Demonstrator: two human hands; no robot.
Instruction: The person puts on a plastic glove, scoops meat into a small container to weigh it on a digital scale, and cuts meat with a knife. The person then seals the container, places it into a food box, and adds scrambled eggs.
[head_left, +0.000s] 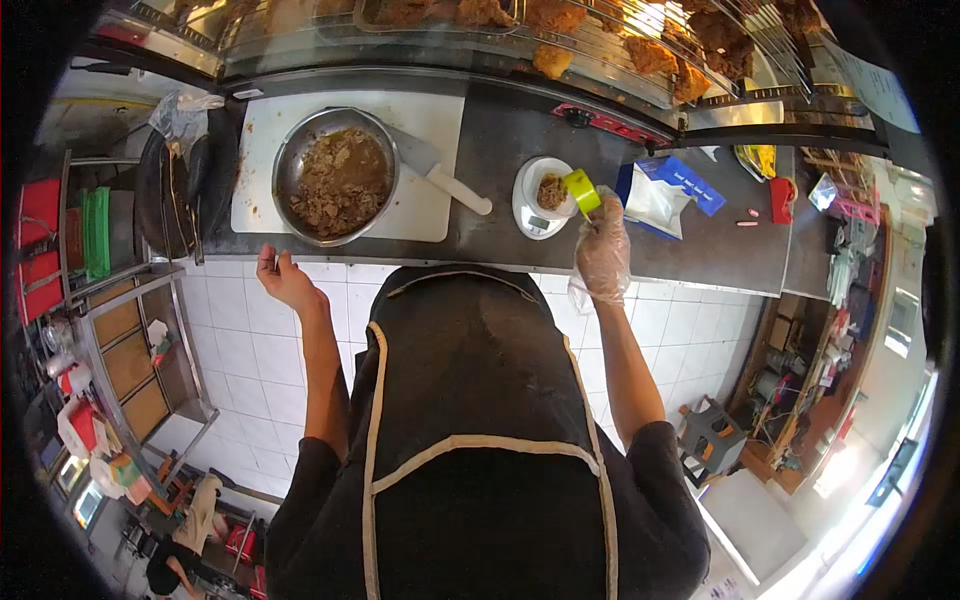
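Note:
My right hand (604, 250), in a clear plastic glove, is closed on a small lime-green cup-like thing (581, 191). It tilts over the edge of a small bowl (566, 205) that holds brown chopped meat (551, 191). The bowl rests on a white kitchen scale (536, 222). My bare left hand (289, 281) hangs at the counter's front edge, fingers loosely bent and apart, with nothing in it. Beyond it, a steel bowl (283, 195) of chopped meat in brown sauce (342, 178) stands on a white cutting board (430, 215).
A white-handled knife or cleaver (458, 190) lies right of the steel bowl. Right of the scale is an opened blue and white packet (662, 200). A glass display case with fried pieces (553, 60) borders the counter (490, 130) at the back. Another person (170, 565) is at lower left.

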